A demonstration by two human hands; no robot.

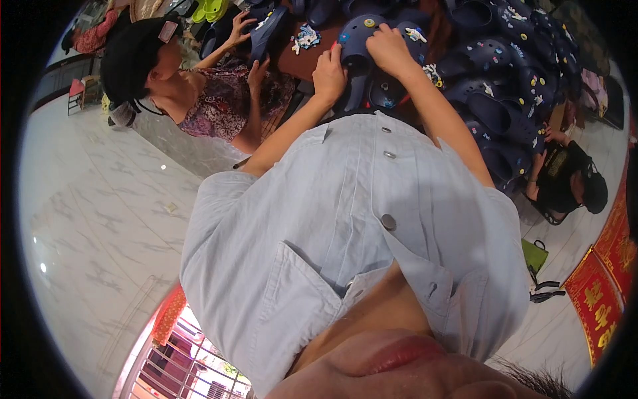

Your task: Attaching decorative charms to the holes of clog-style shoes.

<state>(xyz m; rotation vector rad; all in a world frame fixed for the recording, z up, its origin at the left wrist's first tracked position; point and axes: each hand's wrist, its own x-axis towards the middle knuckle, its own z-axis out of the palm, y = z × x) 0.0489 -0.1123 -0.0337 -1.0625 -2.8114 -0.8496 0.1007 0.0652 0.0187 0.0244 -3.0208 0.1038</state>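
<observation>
Navy clog (362, 40): left hand (330, 72) grips, right hand (387, 48) covers its top.

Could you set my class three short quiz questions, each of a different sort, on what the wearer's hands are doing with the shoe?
1. True or false: both of the wearer's hands touch the dark blue clog.
2. Which hand presses on the top of the clog near the charms? A. left hand B. right hand C. neither
3. Fill the gap: the pile of clogs to the wearer's right is dark ____.

Key
1. True: the left hand grips its side and the right hand rests on top.
2. B
3. blue
</observation>
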